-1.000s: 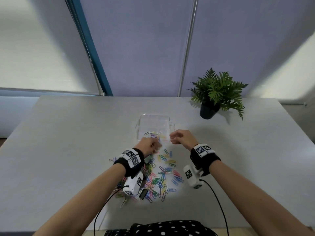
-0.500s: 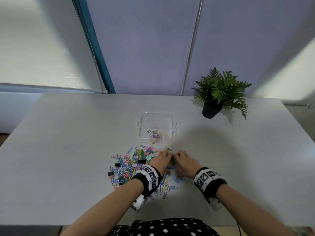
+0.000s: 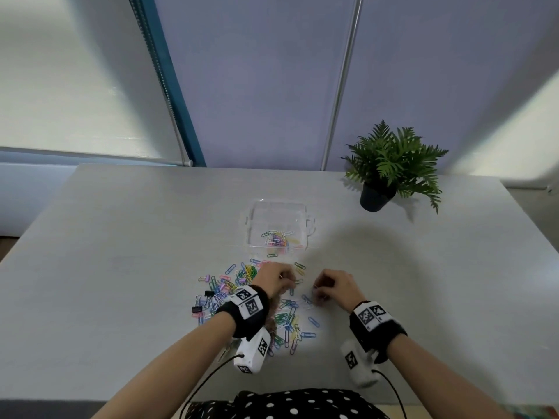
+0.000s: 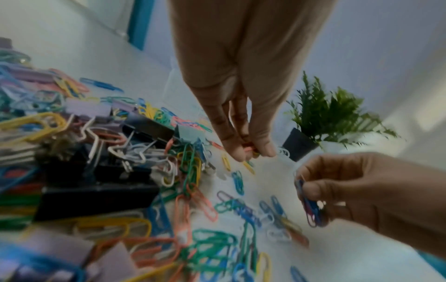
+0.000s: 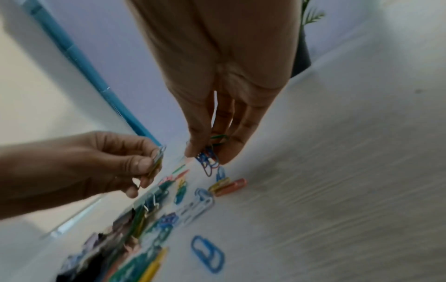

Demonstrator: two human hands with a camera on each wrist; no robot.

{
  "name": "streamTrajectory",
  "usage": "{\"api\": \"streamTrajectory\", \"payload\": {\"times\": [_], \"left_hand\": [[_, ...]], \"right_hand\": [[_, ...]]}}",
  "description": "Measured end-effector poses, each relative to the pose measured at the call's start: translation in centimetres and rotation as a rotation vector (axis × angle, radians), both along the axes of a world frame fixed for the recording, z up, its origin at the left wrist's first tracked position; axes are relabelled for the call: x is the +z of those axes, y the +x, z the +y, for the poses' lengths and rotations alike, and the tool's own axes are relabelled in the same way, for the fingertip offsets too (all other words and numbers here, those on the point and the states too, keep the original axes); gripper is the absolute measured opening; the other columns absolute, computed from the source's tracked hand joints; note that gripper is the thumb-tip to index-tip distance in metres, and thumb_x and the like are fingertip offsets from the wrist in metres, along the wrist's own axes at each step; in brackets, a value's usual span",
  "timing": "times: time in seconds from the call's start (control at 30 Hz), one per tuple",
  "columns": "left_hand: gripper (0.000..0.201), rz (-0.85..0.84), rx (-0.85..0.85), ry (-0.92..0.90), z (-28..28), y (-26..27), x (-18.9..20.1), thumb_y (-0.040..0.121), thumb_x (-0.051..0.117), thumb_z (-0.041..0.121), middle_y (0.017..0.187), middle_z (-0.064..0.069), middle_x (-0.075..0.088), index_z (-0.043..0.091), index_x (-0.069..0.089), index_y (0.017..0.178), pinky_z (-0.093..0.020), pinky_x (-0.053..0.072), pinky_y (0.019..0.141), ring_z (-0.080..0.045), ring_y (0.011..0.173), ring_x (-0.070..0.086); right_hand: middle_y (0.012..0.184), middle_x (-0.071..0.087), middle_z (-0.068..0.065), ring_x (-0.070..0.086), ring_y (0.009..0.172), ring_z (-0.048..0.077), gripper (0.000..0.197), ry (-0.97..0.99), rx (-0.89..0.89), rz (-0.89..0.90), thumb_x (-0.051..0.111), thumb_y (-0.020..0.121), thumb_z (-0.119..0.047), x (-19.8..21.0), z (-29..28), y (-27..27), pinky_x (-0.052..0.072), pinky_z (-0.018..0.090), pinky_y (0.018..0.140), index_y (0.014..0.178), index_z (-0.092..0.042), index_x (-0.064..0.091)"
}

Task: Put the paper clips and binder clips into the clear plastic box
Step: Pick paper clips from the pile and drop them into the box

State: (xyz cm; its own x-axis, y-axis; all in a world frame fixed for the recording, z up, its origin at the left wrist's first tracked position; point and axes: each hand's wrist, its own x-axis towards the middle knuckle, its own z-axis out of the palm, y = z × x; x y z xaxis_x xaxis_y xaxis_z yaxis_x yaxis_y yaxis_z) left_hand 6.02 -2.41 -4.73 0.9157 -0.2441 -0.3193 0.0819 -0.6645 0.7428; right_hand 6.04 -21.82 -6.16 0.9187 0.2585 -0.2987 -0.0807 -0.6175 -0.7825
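Note:
The clear plastic box (image 3: 309, 225) lies open mid-table with a few paper clips (image 3: 277, 239) inside. In front of it spreads a pile of coloured paper clips (image 3: 289, 317), with black binder clips (image 3: 197, 309) at its left edge and more binder clips (image 4: 96, 190) close in the left wrist view. Over the pile's far part, my left hand (image 3: 289, 281) pinches a few clips (image 4: 248, 150) between thumb and fingertips. Beside it my right hand (image 3: 317, 293) pinches a small bunch of mostly blue clips (image 5: 208, 160), a little above the table.
A potted fern (image 3: 390, 167) stands at the back right, beyond the box. The grey table (image 3: 121, 237) runs wide to both sides; a wall and blinds lie behind it. Cables hang from both wrist cameras near the table's front edge.
A second ago both hands were up at the box's front. They dropped back onto the pile and now each pinches a few clips.

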Motion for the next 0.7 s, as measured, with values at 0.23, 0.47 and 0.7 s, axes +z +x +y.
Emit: {"api": "streamTrajectory", "payload": {"times": [0.23,0.47,0.7], "left_hand": [[0.013,-0.046,0.163,-0.056,2.2,3.1,3.0,0.084,0.061,0.003,0.066,0.002,0.057,0.012,0.059,0.076,-0.003,0.045,0.051,0.002,0.052,0.055],[0.014,-0.124,0.157,0.201,3.6,8.8,4.6,0.085,0.057,0.004,0.100,-0.022,0.069,-0.002,0.066,0.094,-0.035,0.053,0.085,-0.033,0.090,0.066],[0.024,-0.045,-0.011,0.271,4.1,8.3,4.1,0.088,0.059,0.011,0.114,-0.013,0.067,0.004,0.065,0.110,-0.028,0.042,0.095,-0.025,0.110,0.059]], "right_hand": [[0.064,0.064,0.009,0.062,0.047,0.005,0.018,0.231,-0.131,0.112,0.068,0.074,0.005,1.0,0.6,1.0,0.053,0.017,0.051,0.068,-0.011,0.061],[0.066,0.060,0.013,0.062,0.048,0.007,0.015,0.383,-0.159,0.125,0.065,0.076,0.008,3.0,2.0,2.7,0.054,0.018,0.051,0.072,-0.005,0.059],[0.066,0.059,0.013,0.061,0.052,0.012,0.014,0.437,-0.197,0.155,0.065,0.076,0.007,3.6,2.1,3.8,0.055,0.020,0.052,0.071,-0.005,0.059]]}}
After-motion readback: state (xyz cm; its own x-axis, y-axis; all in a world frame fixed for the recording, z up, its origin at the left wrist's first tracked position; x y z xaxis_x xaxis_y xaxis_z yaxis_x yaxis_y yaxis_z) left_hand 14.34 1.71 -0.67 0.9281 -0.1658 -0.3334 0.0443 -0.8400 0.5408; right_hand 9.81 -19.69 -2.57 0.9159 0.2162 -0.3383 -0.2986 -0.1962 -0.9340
